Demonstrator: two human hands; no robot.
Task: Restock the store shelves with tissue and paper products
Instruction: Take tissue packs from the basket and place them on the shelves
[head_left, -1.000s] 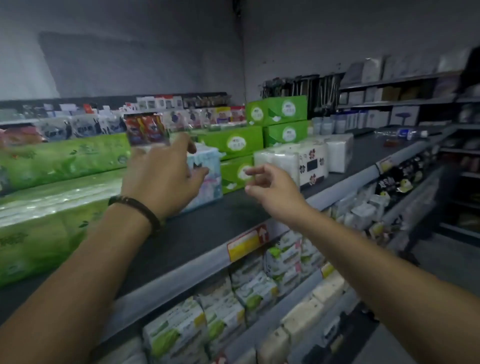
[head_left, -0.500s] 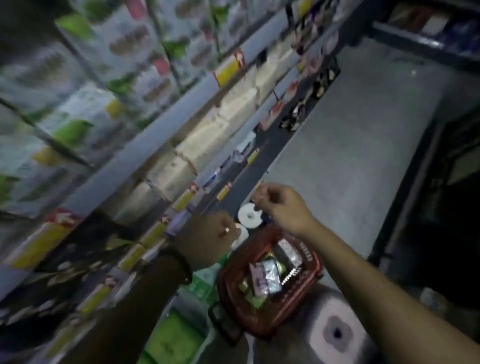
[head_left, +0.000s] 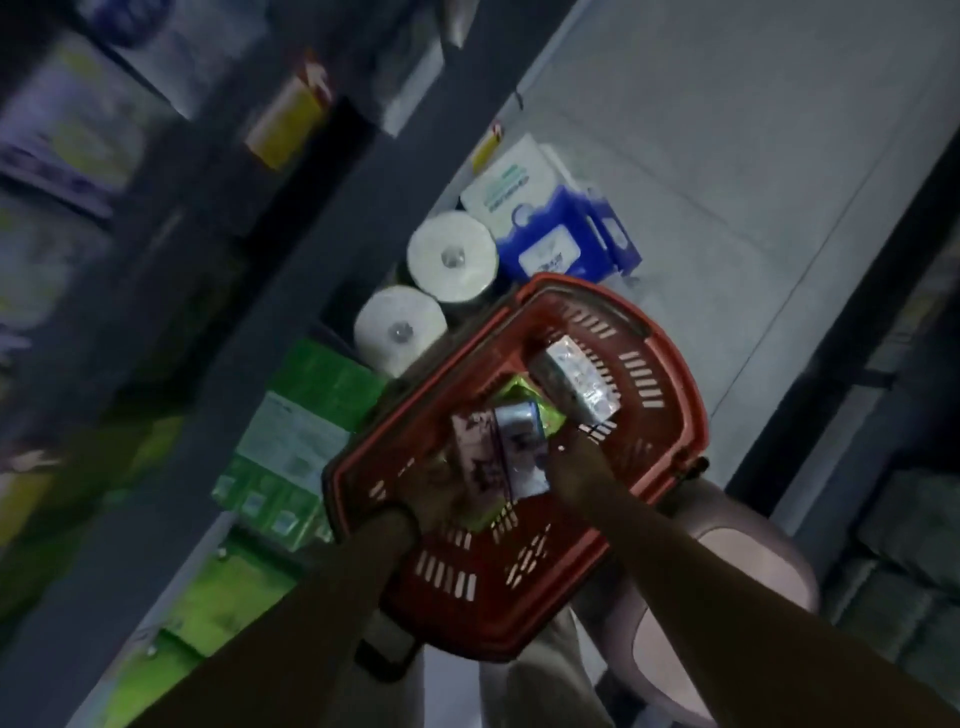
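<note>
Reaching into the red basket (head_left: 670, 395), the right hand (head_left: 577, 470) grips a blue-and-white tissue pack (head_left: 519, 449); the left hand (head_left: 428, 491) sits against the pink pack (head_left: 477, 457), its grip too dark to tell.

tissue packs (head_left: 519, 447) in red basket (head_left: 670, 441)

Basket (head_left: 670, 415) at centre foreground, with a rounded seat (head_left: 753, 561) showing beneath its right edge. In the basket: small packs (head_left: 498, 457) bunched mid-floor, one box (head_left: 576, 379) nearer the far wall. Two paper rolls (head_left: 451, 257) stand on end just beyond the basket; bagged tissue packs (head_left: 540, 228) behind them. Shelving (head_left: 291, 260) runs along the left, with stacked packs (head_left: 296, 441) at its foot.
</note>
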